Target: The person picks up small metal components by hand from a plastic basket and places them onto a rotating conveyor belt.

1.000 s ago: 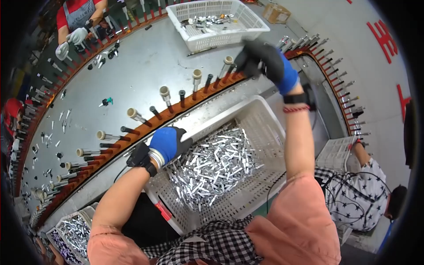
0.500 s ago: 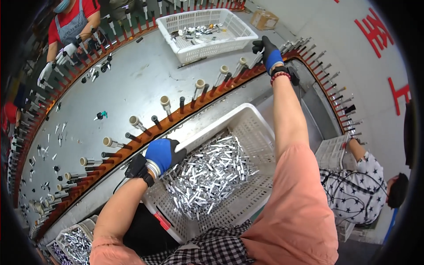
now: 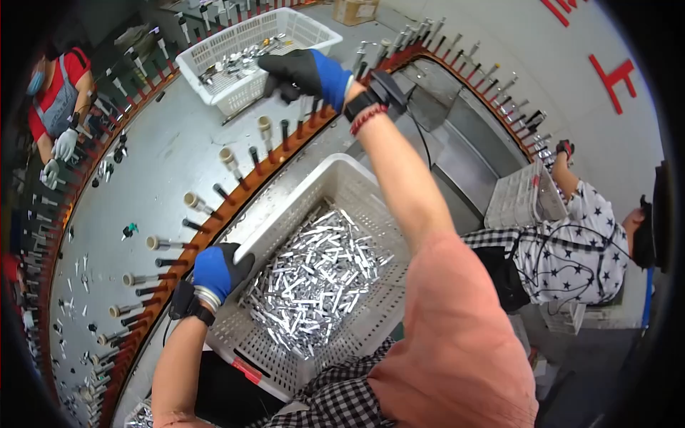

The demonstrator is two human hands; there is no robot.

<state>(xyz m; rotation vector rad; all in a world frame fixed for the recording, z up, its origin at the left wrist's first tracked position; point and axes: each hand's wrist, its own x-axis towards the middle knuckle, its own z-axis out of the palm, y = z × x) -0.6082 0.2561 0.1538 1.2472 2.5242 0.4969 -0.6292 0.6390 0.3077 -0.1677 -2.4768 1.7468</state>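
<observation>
My right hand [image 3: 305, 74], in a blue and black glove, hangs above the row of upright pegs [image 3: 285, 135], in front of the far white basket. Its fingers are loosely bent and apart, with nothing visible between them. On the left, my left hand [image 3: 218, 269], gloved alike, is at the left rim of a large near basket [image 3: 382, 314]. Its dark fingers are drawn together over the rim; what they hold, if anything, is hidden. A heap of small silver metal pieces [image 3: 314, 282] fills the middle of this basket.
A curved brown rail [image 3: 178, 267] carries pegs, several with cream-capped pieces. The far white basket [image 3: 232, 103] holds mixed small parts; a cardboard box [image 3: 355, 11] is behind. Across the table stands a co-worker in red [image 3: 68, 85]; another in a star-patterned shirt [image 3: 578, 242] works at right.
The view has turned, so most of the scene sits further left. My right hand has left the silver piece it was touching and swung left. My left hand has drawn back toward the rim.
</observation>
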